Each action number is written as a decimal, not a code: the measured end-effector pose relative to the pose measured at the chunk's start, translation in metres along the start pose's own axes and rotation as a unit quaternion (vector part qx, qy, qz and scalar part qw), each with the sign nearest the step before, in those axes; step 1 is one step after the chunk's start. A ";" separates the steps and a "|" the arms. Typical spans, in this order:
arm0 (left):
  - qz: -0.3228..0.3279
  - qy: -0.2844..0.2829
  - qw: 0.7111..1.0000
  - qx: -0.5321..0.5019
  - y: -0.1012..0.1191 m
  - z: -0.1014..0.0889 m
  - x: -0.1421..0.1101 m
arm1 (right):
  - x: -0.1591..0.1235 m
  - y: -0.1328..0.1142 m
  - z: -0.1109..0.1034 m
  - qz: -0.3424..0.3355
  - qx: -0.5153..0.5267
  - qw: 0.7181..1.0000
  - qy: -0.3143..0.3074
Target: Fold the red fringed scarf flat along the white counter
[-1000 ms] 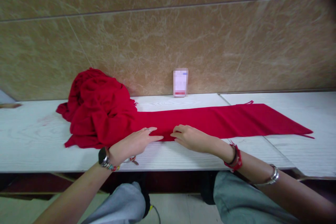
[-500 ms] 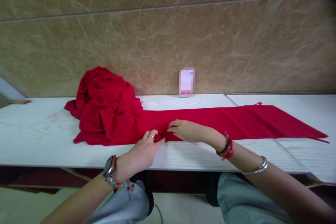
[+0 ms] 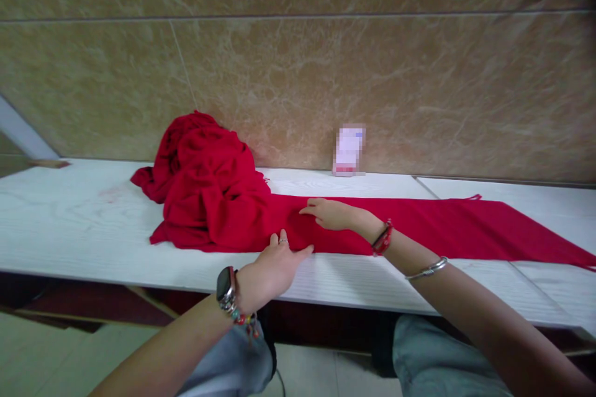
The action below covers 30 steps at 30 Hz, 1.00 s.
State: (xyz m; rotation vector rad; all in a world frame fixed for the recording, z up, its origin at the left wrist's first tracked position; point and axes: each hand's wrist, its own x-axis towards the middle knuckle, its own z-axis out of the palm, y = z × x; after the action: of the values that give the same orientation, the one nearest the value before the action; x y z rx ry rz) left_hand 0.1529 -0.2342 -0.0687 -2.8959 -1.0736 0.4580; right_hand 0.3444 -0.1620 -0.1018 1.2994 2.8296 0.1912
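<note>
A long red scarf [image 3: 419, 226] lies across the white table, with tassels at its corners. Its right part is a flat folded strip that tapers toward the far right; the left part is a crumpled heap [image 3: 209, 186]. My left hand [image 3: 274, 267], with a ring and a watch, rests at the strip's near edge beside the heap, fingers and thumb spread on the fabric. Slightly farther back, my right hand [image 3: 329, 214] lies palm down over the strip, its fingers stretched to the left and touching the cloth. Neither hand grips it.
The white table [image 3: 84, 217] runs along a brown marbled wall [image 3: 279, 74]. A phone-like upright object [image 3: 349, 150], blurred out, leans against that wall behind the strip. My knees [image 3: 233, 360] are under the table's front edge, and a thin cable [image 3: 280, 381] hangs near the floor.
The view has shifted slightly. My right hand has moved a little away from the near edge, and its fingers have straightened. My left hand stays by the near edge, fingers spread.
</note>
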 end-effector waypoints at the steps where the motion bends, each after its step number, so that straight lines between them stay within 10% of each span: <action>1: -0.004 0.004 1.000 -0.005 -0.002 0.001 0.000 | 0.004 0.002 -0.003 0.009 -0.002 1.000 -0.004; 9: -0.019 -0.021 0.999 -0.040 -0.008 -0.004 -0.004 | 0.019 -0.022 -0.002 -0.126 0.154 0.980 0.021; 17: -0.041 -0.064 0.993 -0.095 -0.005 -0.015 -0.006 | 0.029 0.029 0.030 0.041 0.127 0.991 -0.005; 25: -0.035 -0.064 0.993 -0.096 -0.006 -0.012 0.000 | 0.031 0.000 0.021 -0.038 0.185 0.982 -0.017; 30: -0.012 -0.059 0.995 -0.075 -0.012 -0.007 0.003 | 0.031 0.022 0.023 0.076 0.136 0.988 0.002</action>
State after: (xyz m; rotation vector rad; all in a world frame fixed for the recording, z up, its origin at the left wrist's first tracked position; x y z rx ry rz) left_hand 0.1490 -0.2227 -0.0609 -3.0154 -1.2077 0.5787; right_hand 0.3426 -0.1223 -0.1210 1.5663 2.8354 -0.1985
